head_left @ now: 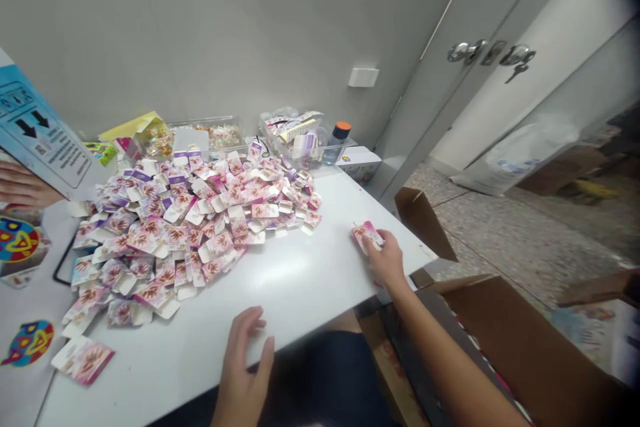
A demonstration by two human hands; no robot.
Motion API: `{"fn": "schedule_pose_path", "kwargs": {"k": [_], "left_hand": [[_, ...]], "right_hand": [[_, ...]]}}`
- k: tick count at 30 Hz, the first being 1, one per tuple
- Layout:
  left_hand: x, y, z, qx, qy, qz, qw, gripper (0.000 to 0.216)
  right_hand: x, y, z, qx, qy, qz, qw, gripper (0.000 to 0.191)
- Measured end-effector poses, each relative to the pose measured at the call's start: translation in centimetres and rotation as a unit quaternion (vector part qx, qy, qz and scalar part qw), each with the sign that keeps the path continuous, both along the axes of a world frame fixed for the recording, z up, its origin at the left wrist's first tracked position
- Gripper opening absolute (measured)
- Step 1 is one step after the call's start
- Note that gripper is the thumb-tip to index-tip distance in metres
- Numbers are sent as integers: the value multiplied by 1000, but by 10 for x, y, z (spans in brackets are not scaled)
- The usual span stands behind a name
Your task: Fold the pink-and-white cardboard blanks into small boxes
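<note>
My right hand (pixel 388 259) is closed around a small pink and white printed carton (pixel 365 235), just over the right end of the white table (pixel 280 280). Part of that carton is hidden by my fingers. Close to the table's front edge, my left hand (pixel 245 360) has its fingers curved and apart, with nothing in it. A large heap of similar small cartons (pixel 200 213), pink, purple and white, covers the table's left and middle. One single carton (pixel 85 360) lies apart at the lower left.
Clear plastic trays (pixel 220 133) and a bottle with an orange cap (pixel 337 142) stand along the wall. An open cardboard box (pixel 530 340) is on the floor at right. Another person's hand (pixel 25 185) shows at far left beside a blue and white box (pixel 43 127).
</note>
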State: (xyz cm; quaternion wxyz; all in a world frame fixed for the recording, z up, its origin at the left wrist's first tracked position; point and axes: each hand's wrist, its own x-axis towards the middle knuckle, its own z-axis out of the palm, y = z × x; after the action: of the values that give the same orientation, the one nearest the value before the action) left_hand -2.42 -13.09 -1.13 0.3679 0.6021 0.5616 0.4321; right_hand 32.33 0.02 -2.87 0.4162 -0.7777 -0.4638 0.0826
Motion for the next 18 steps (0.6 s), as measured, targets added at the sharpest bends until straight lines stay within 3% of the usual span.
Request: {"fn": "schedule_pose_path", "kwargs": {"k": [5,10,18], "left_hand": [[-37,-12,-11,89,161,52,982,30],[-71,-8,-20,140,261,128,946,32],[-61,1,-31,230,401,189,866,29]], "right_hand": [[34,24,-10,-27,-133,40,990,52],[39,33,-19,-51,-219,128,966,51],[33,26,-31,-57,-317,152,935,52]]}}
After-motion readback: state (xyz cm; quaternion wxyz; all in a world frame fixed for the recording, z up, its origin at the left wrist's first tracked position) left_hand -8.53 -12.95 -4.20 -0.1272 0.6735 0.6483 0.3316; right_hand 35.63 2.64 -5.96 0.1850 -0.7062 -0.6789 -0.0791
